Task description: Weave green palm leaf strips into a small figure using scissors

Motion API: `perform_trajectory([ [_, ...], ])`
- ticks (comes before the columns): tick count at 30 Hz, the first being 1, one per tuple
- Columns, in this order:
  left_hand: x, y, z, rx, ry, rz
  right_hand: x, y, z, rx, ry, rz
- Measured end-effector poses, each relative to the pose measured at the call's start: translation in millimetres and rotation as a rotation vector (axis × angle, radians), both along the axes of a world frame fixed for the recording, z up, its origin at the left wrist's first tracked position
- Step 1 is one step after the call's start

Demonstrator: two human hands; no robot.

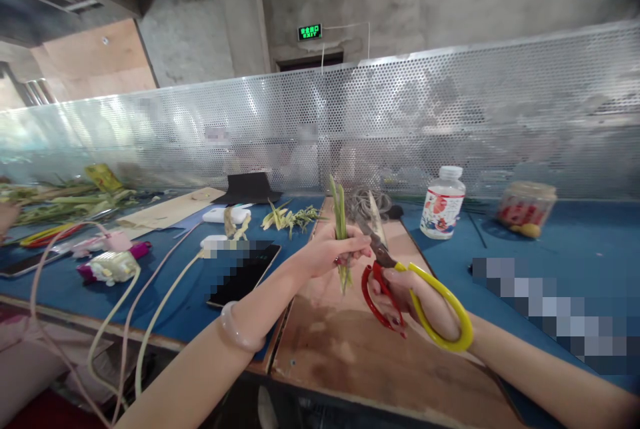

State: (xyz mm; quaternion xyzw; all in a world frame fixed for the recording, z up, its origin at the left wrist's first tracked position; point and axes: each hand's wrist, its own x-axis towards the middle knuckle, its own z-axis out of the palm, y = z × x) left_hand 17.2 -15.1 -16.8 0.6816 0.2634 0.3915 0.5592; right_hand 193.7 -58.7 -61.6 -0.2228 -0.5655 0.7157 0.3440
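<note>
A small bunch of green stalks (339, 208) stands upright in my left hand (327, 252), whose fingers are closed around its middle. Its tips stick up above the fist and its lower ends hang below. My right hand (420, 296) grips a pair of scissors (384, 257) by the handles, one loop red and the other yellow. Their dark blades point up and left, close to the fingers of my left hand; whether they touch the stalks I cannot tell. Both hands are over the brown wooden board (345, 349).
Loose green sprigs (293, 219) lie behind a phone (247, 274) on the left. Charging cables (165, 292) trail off the table edge. A white-capped bottle (443, 202) and a jar (527, 208) stand right, before a perforated metal screen (450, 116). Another person's hand (6, 221) shows far left.
</note>
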Motion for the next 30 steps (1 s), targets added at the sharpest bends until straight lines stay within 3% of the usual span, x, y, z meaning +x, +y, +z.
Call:
perform_trajectory([
  [7,3.1,-1.3,-1.0,-0.018,0.014,-0.039,-2.1,4.2,5.0,0.038,-0.070,-0.028],
  [12,-6.1,15.5,-2.2,0.004,-0.058,0.077,5.9,21.6,11.3,0.136,-0.112,-0.173],
  [13,-9.1,21.7,-3.4,-0.015,-0.095,0.091,10.8,28.1,13.1,0.194,-0.186,-0.244],
  [15,-15.4,34.8,-6.2,-0.019,-0.192,0.161,24.5,43.2,16.9,0.366,-0.440,-0.535],
  [17,-21.8,46.6,-7.9,0.010,-0.230,0.293,42.5,59.2,19.0,0.581,-0.824,-0.818],
  [19,-27.7,54.8,-7.8,0.026,-0.278,0.392,61.8,73.9,17.3,0.722,-1.242,-0.989],
  [20,-30.3,57.4,-7.0,0.024,-0.324,0.425,70.8,80.5,14.8,0.753,-1.397,-0.994],
  [22,-34.3,59.7,-5.0,-0.002,-0.413,0.444,85.3,92.0,7.8,0.804,-1.584,-0.876],
  [26,-37.3,58.4,-3.4,-0.059,-0.506,0.402,91.7,100.2,1.5,0.837,-1.646,-0.610],
  [28,-37.0,57.6,-4.6,-0.077,-0.493,0.383,80.8,87.0,11.8,0.942,-1.584,-0.664],
  [30,-36.4,57.3,-6.4,-0.087,-0.470,0.360,62.8,56.0,31.6,1.152,-1.359,-0.934],
])
